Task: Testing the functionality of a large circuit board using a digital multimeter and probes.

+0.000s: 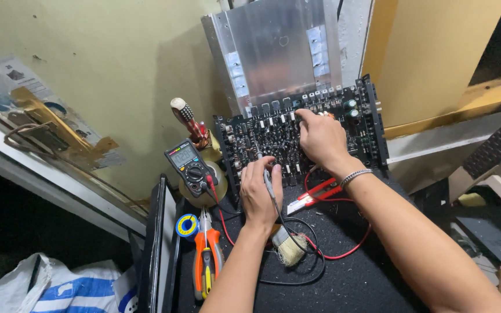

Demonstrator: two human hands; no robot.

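A black circuit board [355, 124] packed with small parts stands tilted on the dark bench, leaning on a metal plate [276, 52]. My left hand [259, 194] grips a thin black probe [260, 157] whose tip touches the board's lower left area. My right hand [320, 139] rests on the board's middle, fingers pressing near its upper row of parts; whether it holds anything I cannot tell. A silver bracelet [355, 175] circles that wrist. A multimeter [189, 165] with a lit screen stands left of the board, its black and red leads running across the bench.
Orange-handled pliers [207, 255] and a solder spool [187, 226] lie at the front left. A brush [288, 246] sits under my left forearm. A red probe [314, 194] lies below the board. A screwdriver handle [184, 116] sticks up behind the meter.
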